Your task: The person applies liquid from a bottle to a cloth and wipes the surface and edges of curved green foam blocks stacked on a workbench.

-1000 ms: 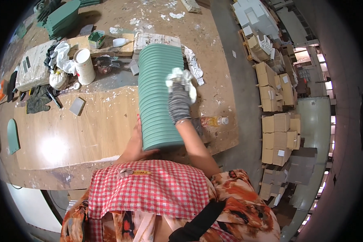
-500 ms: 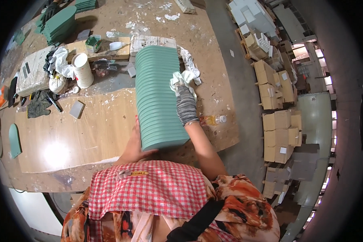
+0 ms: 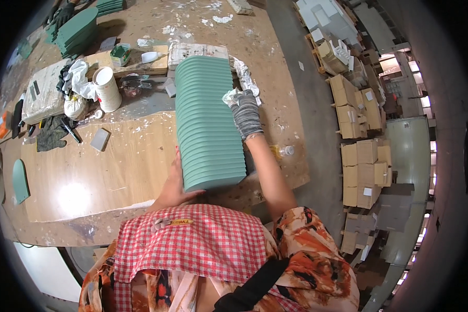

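- The left hand (image 3: 172,188) is pressing flat, fingers spread, against the near left side of a long stack of green boards (image 3: 209,122) standing on edge.
- The right hand (image 3: 243,109), wearing a striped grey glove, is curling over the far right side of the stack, fingers closed on the top edges.
- The stack is sitting between both hands, resting on the wooden workbench (image 3: 114,171).
- Left of the left hand, well apart, a white cup (image 3: 107,88) is standing upright.
- Beyond it, another pile of green boards (image 3: 78,31) is lying flat.
- Right of the right hand, cardboard boxes (image 3: 366,156) are crowding the floor.
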The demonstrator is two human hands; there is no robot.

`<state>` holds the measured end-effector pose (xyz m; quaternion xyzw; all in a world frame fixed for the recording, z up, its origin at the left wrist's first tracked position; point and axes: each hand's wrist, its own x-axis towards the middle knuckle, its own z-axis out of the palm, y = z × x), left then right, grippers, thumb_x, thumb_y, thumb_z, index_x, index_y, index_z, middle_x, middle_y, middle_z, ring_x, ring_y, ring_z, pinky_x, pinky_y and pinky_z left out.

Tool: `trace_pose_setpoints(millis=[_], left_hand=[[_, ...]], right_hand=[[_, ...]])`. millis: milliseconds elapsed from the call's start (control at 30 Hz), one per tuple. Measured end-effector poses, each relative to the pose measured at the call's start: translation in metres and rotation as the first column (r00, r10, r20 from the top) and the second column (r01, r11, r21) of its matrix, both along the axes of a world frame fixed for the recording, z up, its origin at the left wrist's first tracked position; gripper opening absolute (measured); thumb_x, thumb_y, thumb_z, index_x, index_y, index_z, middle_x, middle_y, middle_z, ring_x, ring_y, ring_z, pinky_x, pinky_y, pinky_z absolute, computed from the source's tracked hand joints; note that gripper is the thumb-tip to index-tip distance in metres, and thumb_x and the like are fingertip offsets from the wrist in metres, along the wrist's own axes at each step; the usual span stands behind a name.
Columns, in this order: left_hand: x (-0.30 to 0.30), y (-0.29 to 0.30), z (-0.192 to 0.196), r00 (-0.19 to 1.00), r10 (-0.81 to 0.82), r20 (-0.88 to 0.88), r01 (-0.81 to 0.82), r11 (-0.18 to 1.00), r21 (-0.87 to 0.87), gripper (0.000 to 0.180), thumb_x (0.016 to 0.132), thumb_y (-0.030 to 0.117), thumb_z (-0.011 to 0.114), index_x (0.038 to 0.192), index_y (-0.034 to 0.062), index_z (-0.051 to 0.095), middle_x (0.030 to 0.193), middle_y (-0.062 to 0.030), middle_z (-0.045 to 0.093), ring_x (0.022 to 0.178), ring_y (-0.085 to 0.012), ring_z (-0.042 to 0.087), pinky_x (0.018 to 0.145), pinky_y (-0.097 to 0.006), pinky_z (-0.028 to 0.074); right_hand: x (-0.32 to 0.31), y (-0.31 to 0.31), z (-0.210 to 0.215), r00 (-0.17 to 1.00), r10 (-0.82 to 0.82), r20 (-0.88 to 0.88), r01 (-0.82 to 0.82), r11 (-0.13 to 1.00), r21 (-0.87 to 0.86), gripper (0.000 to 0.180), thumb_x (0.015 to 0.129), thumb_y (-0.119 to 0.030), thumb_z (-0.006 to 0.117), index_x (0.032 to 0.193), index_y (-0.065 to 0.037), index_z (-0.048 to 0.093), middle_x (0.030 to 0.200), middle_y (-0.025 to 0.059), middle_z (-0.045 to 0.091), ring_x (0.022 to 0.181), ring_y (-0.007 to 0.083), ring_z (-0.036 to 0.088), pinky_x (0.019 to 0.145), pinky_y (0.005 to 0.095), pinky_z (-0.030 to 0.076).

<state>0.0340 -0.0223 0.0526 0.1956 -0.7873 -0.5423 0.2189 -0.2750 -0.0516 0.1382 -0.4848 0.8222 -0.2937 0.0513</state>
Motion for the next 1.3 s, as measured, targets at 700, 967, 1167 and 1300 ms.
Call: trace_pose_setpoints(millis=[700, 967, 1167, 1300], left_hand=[[-0.001, 0.0, -0.002, 0.999, -0.016, -0.028, 0.016, 1.0, 0.002, 0.132, 0.069, 0.036, 0.085, 0.15, -0.0019, -0.011, 0.156, -0.0307, 0.003, 0.142, -0.0457, 0.019, 0.115, -0.046, 0.025], [0.003, -0.001, -0.002, 1.0, 0.002, -0.02, -0.002, 1.0, -0.006, 0.134, 0.069, 0.036, 0.085, 0.15, 0.0016, -0.014, 0.156, -0.0305, 0.004, 0.14, -0.046, 0.023, 0.113, -0.047, 0.029], [-0.004, 0.001, -0.003, 0.997, -0.024, -0.073, 0.023, 1.0, -0.013, 0.132, 0.07, 0.036, 0.085, 0.15, 0.0017, -0.014, 0.156, -0.0309, 0.003, 0.14, -0.0469, 0.022, 0.113, -0.047, 0.029], [-0.004, 0.0, 0.002, 1.0, -0.015, -0.012, 0.015, 1.0, 0.018, 0.132, 0.07, 0.036, 0.085, 0.15, 0.0011, -0.014, 0.155, -0.0315, 0.004, 0.14, -0.0471, 0.022, 0.113, -0.047, 0.028]], right_hand=[[-0.005, 0.012, -0.01, 0.976, 0.149, 0.16, -0.134, 0.986, -0.098, 0.019, 0.091, -0.014, 0.062, 0.104, -0.001, 0.061, 0.101, 0.0103, 0.064, 0.087, 0.0216, 0.061, 0.078, 0.0335, 0.051], [-0.007, 0.03, -0.007, 0.954, 0.299, -0.019, -0.298, 0.941, -0.162, 0.018, 0.085, -0.002, 0.062, 0.103, 0.0, 0.062, 0.101, 0.0148, 0.06, 0.093, 0.028, 0.058, 0.087, 0.0382, 0.047], [-0.037, 0.024, -0.015, 0.834, 0.143, 0.532, 0.027, 0.954, -0.299, 0.014, 0.088, -0.012, 0.065, 0.088, 0.002, 0.067, 0.077, 0.0075, 0.066, 0.062, 0.0129, 0.055, 0.06, 0.0285, 0.046], [0.005, 0.005, 0.007, 0.996, 0.009, 0.094, -0.006, 1.0, -0.03, 0.024, 0.086, -0.019, 0.07, 0.094, 0.003, 0.065, 0.082, 0.0131, 0.067, 0.069, 0.023, 0.058, 0.071, 0.0335, 0.049]])
